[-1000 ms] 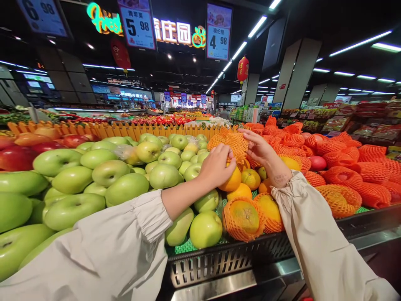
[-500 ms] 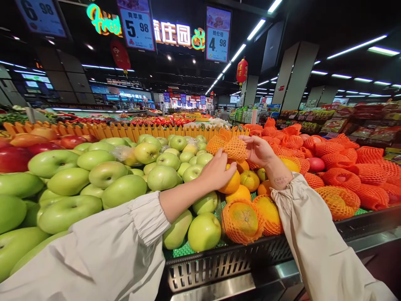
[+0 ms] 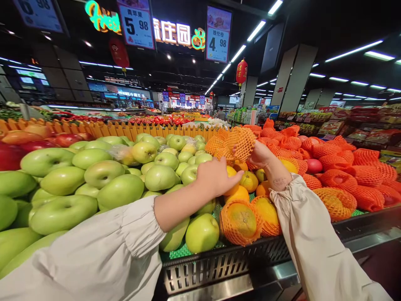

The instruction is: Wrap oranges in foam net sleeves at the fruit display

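My left hand (image 3: 216, 177) is wrapped around a bare orange (image 3: 231, 172) in the middle of the fruit display. Just above it, my right hand (image 3: 261, 154) pinches an orange foam net sleeve (image 3: 241, 143) and holds it lifted clear of that orange. Both arms wear loose cream sleeves. More oranges lie around the hands, some bare (image 3: 249, 180), some netted (image 3: 240, 220). Green apples (image 3: 120, 190) fill the bin to the left of my left hand.
A black slotted crate front (image 3: 219, 261) and steel ledge edge the display near me. Net-wrapped fruit (image 3: 335, 202) piles up on the right, red apples (image 3: 12, 152) at far left. An orange picket divider (image 3: 131, 130) runs behind. Price signs (image 3: 218, 35) hang overhead.
My right hand has pulled the foam net up and off the orange. My left hand has settled lower around the orange, and the view shifted slightly left.
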Tool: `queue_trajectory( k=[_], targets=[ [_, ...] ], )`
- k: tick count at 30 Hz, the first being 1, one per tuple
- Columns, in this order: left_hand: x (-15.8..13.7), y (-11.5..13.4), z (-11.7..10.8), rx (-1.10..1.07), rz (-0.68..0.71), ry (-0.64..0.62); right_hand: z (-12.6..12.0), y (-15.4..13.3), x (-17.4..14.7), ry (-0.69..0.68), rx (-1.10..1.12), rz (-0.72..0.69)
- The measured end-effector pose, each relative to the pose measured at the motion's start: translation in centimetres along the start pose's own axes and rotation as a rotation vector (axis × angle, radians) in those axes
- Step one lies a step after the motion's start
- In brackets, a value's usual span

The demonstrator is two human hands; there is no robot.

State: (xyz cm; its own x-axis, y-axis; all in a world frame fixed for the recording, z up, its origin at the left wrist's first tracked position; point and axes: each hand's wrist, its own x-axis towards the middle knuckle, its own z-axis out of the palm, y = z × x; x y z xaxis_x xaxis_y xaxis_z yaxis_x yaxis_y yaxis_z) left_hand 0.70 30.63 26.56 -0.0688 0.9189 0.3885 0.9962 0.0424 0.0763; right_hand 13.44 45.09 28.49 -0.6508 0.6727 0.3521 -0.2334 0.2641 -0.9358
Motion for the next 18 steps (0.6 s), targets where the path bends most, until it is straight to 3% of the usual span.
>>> queue_trajectory(
  k=[4, 9, 12, 15, 18],
  targets=[
    [-0.3, 0.0, -0.1, 0.05, 0.064, -0.047, 0.4, -0.3, -0.1, 0.01, -0.031, -0.022],
    [0.1, -0.8, 0.9, -0.022, 0.208, 0.06, 0.0, 0.2, 0.0, 0.068, -0.025, -0.1],
    [0.0, -0.9, 1.2, -0.115, 0.236, 0.138, -0.4, 0.2, 0.4, 0.192, 0.002, -0.093],
    [0.1, -1.2, 1.4, -0.349, 0.229, 0.307, -0.6, 0.1, 0.7, 0.238, 0.04, -0.085],
    [0.7, -1.8, 1.9, -0.505, 0.333, 0.598, -0.5, 0.4, 0.6, 0.133, 0.021, -0.088]
  ],
)
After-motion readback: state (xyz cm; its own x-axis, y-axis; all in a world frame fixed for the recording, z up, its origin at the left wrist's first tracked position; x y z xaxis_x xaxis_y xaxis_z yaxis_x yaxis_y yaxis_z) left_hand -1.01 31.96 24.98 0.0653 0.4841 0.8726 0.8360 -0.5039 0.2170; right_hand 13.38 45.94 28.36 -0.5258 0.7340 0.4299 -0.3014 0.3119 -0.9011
